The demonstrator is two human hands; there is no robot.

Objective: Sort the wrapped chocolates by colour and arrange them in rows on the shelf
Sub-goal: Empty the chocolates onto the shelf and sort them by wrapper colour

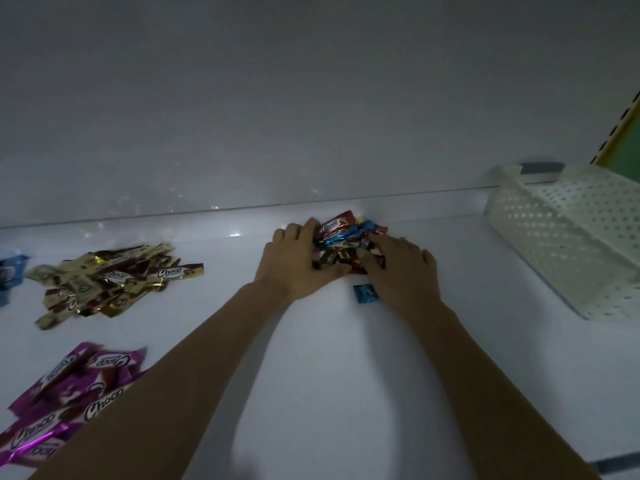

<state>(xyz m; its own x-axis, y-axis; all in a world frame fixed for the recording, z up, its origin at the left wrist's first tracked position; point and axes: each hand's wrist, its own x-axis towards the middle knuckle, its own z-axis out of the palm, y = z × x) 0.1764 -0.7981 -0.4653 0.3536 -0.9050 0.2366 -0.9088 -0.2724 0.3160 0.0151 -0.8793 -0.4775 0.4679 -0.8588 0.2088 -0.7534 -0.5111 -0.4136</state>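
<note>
Foil-wrapped and slippery, the mixed pile of red, blue and gold chocolates sits bunched between our hands on the shelf. Our left hand curls round its left flank and our right hand presses on top, though the dim head view may hide a pinch. Squeezing could squirt pieces out, like the blue chocolate lying loose just short of the right wrist, or sweep colours toward the gold pile well left of the grip.

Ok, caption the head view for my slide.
Left hand grips, right hand touches the mixed chocolates; gold pile and purple pile alongside.
</note>
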